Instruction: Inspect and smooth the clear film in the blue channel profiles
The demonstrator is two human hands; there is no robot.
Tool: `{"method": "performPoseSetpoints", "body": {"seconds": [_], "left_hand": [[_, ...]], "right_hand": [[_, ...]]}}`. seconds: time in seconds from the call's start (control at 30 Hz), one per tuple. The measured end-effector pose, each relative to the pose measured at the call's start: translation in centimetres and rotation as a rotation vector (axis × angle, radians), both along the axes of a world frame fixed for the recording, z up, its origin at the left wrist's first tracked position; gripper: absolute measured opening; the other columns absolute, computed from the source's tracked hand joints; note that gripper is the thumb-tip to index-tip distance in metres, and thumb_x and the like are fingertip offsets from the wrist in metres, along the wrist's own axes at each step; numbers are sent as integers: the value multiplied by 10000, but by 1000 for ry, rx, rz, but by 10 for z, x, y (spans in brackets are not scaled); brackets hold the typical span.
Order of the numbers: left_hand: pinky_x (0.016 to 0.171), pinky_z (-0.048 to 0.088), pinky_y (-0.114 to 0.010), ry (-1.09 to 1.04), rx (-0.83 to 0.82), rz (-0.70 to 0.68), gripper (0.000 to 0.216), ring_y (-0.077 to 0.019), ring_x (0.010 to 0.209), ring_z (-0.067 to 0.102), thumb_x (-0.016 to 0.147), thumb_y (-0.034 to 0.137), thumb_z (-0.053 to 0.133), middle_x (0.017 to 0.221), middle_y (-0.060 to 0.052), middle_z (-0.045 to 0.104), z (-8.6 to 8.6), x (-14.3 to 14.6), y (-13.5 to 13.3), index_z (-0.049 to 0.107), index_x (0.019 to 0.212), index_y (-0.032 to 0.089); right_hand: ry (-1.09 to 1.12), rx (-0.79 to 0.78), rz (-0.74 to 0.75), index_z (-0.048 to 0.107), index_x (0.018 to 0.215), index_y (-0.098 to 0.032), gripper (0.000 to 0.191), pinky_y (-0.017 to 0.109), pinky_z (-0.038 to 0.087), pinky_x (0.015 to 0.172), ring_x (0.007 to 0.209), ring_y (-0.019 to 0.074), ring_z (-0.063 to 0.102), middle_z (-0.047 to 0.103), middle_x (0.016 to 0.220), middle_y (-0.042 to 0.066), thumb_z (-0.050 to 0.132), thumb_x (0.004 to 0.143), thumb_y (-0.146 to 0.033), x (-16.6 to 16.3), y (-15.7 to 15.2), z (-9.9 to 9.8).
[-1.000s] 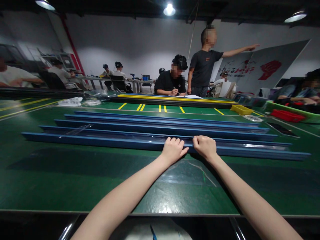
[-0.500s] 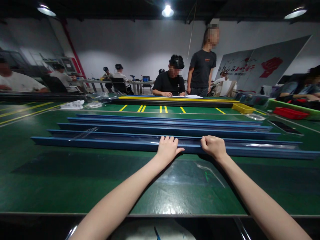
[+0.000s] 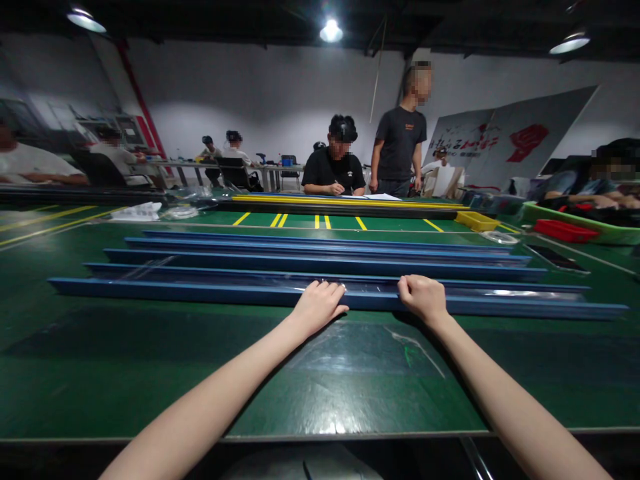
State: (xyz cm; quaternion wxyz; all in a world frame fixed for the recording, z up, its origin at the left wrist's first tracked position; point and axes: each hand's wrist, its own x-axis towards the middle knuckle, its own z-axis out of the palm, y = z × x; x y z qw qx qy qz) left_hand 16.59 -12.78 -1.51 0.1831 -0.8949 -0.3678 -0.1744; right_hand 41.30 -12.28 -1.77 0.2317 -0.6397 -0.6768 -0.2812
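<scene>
Left hand (image 3: 320,307) has its fingers curled over the near wall of the front blue channel (image 3: 200,295), thumb sticking out sideways. Right hand (image 3: 424,297) is bunched up on the same wall, a gap between them. Fingertips are hidden, so can't tell if either's really gripping. Channel's lying lengthwise across the green bench (image 3: 325,407), more blue channels (image 3: 225,261) right behind, phone (image 3: 557,259) off to the right.
</scene>
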Motion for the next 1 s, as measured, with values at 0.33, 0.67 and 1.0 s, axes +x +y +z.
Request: {"method": "performPoseSetpoints", "body": {"seconds": [0.33,0.67,1.0], "left_hand": [[693,325,-289,-29,-10,30,295,-189,813,522,838,422,396,857,-49,586,-1,2,-2,494,946,165],[693,335,-291,-23,-35,40,217,-181,800,537,829,358,418,844,-48,596,1,2,-1,507,905,174],[667,342,-283,-37,-76,38,178,-171,756,549,816,344,433,807,-32,609,4,2,0,502,835,181]], "right_hand": [[4,-2,11,542,470,-162,388,229,192,465,478,104,472,598,536,38,351,778,-301,1,0,1],[6,-13,23,550,481,-162,401,231,189,470,492,106,480,603,547,40,337,787,-311,1,1,0],[22,-24,23,553,479,-160,402,229,189,469,485,110,481,611,549,50,336,781,-311,0,0,2]]}}
